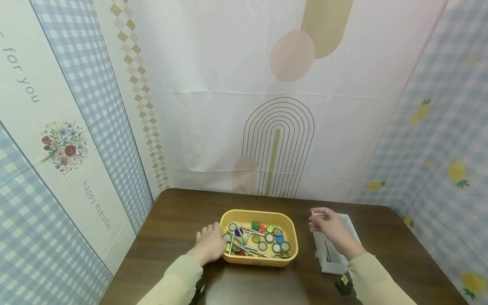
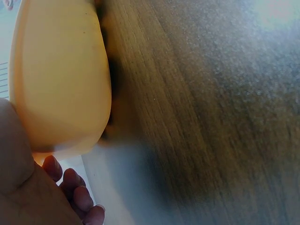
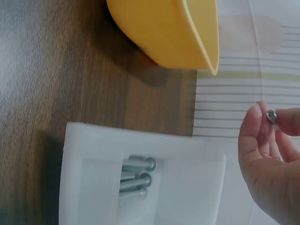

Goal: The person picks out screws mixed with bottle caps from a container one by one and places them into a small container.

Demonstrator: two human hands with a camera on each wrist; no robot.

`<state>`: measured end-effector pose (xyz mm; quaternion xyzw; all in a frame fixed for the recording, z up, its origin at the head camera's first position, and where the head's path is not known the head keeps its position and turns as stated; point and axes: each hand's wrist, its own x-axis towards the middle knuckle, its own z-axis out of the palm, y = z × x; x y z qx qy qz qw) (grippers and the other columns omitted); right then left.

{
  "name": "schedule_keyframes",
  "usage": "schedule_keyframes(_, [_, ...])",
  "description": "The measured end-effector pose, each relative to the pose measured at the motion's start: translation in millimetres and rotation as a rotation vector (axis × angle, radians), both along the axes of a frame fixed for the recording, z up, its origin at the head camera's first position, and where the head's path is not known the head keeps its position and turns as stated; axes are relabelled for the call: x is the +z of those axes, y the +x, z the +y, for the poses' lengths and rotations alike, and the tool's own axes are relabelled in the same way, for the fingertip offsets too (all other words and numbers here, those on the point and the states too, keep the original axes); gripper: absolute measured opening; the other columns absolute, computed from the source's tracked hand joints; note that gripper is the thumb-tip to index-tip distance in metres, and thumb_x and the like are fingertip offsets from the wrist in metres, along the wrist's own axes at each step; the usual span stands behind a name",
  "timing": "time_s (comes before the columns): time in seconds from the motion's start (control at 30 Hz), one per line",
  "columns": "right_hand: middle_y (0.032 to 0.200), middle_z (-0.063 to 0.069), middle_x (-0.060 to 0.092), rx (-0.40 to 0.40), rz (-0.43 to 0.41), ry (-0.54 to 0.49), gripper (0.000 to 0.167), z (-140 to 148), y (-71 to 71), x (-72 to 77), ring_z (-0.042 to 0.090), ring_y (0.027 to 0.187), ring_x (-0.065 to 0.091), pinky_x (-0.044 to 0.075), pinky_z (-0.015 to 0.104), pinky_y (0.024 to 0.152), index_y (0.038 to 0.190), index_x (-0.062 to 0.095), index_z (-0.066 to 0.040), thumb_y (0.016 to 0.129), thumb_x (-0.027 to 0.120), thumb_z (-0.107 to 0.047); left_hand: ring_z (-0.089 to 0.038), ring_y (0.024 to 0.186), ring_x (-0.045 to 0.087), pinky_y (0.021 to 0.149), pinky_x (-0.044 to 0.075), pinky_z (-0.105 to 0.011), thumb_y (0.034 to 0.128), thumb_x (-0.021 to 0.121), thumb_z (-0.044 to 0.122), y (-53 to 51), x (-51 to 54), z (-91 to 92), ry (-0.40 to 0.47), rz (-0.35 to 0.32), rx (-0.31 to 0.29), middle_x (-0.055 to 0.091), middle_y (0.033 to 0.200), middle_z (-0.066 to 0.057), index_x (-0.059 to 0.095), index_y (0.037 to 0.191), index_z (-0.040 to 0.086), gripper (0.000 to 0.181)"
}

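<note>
My right hand (image 1: 331,226) is raised over the white tray (image 1: 354,226), pinching a metal bolt (image 3: 271,114) between thumb and fingers, its round end showing. Several similar bolts (image 3: 138,178) lie in a compartment of that tray. At the left end of the yellow bin (image 1: 259,262), my left hand (image 1: 209,244) holds the rim, with the fingers (image 2: 82,198) curled along the outside; the exact thumb contact is partly hidden. Inside the bin, silver bolts (image 1: 244,245) lie mixed with bottle caps of several colours, including a green cap (image 1: 255,225) and a blue cap (image 1: 280,239).
Both containers stand on a dark brown wooden table (image 1: 171,228), with a strip of tabletop between them. A white printed cloth (image 1: 213,127) hangs behind the table's back edge. Checked cloths hang at the left (image 1: 87,80) and right (image 1: 438,169).
</note>
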<state>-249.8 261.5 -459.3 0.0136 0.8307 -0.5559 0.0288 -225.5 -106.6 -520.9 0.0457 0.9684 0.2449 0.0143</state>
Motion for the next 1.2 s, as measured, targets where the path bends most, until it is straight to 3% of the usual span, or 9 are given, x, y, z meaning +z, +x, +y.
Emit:
schedule_keyframes(0.2, [0.119,0.027,0.058,-0.078,0.015,0.075,0.042,14.9,1.4,1.3,0.029,0.103,0.063,0.051,0.036,0.085,0.135,0.043,0.007,0.1,0.051,-0.016,-0.028,0.086,0.038,0.077,0.028,-0.046,0.092,0.052,0.023,-0.5,-1.9,0.2,-0.001,0.008,0.004,0.043,0.087,-0.008,0.045,0.099,0.007,0.019])
schedule_keyframes(0.4, [0.116,0.028,0.06,-0.09,0.002,0.281,0.041,29.9,4.0,-9.4,0.032,0.097,0.064,0.052,0.042,0.08,0.129,0.046,0.01,0.098,0.051,-0.016,-0.028,0.085,0.038,0.077,0.028,-0.045,0.091,0.052,0.022,0.5,-4.1,1.1,0.01,0.03,0.006,0.042,0.087,-0.008,0.044,0.098,0.006,0.019])
schedule_keyframes(0.57, [0.109,0.023,0.061,-0.071,-0.064,0.372,0.04,39.8,3.3,-22.8,0.03,0.095,0.06,0.049,0.045,0.077,0.124,0.05,0.011,0.095,0.052,-0.015,-0.029,0.085,0.038,0.077,0.028,-0.045,0.0911,0.051,0.022,1.1,-2.9,1.7,0.011,0.028,0.002,0.042,0.087,-0.008,0.044,0.098,0.007,0.018])
schedule_keyframes(0.73, [0.095,0.018,0.063,-0.039,-0.025,0.448,0.031,45.1,2.2,-32.3,0.029,0.086,0.058,0.048,0.044,0.072,0.11,0.057,0.014,0.087,0.056,-0.006,-0.029,0.085,0.038,0.077,0.028,-0.046,0.0905,0.052,0.021,0.8,-2.7,1.3,0.015,0.022,0.003,0.042,0.087,-0.008,0.044,0.099,0.006,0.019])
schedule_keyframes(0.9, [0.083,0.013,0.062,-0.017,-0.006,0.542,0.02,45.8,4.4,-35.4,0.027,0.077,0.058,0.049,0.043,0.066,0.095,0.059,0.011,0.081,0.06,-0.004,-0.029,0.086,0.038,0.078,0.028,-0.045,0.0916,0.051,0.023,0.1,-4.0,0.8,0.006,0.017,0.008,0.042,0.087,-0.007,0.045,0.099,0.007,0.019])
schedule_keyframes(1.2, [0.082,0.012,0.06,0.024,-0.055,0.618,0.015,44.3,8.6,-38.3,0.027,0.077,0.057,0.048,0.043,0.069,0.09,0.058,0.008,0.082,0.056,-0.004,-0.028,0.085,0.038,0.077,0.028,-0.046,0.0911,0.052,0.024,-2.6,-7.3,0.9,0.013,0.023,0.009,0.043,0.086,-0.007,0.045,0.099,0.007,0.02])
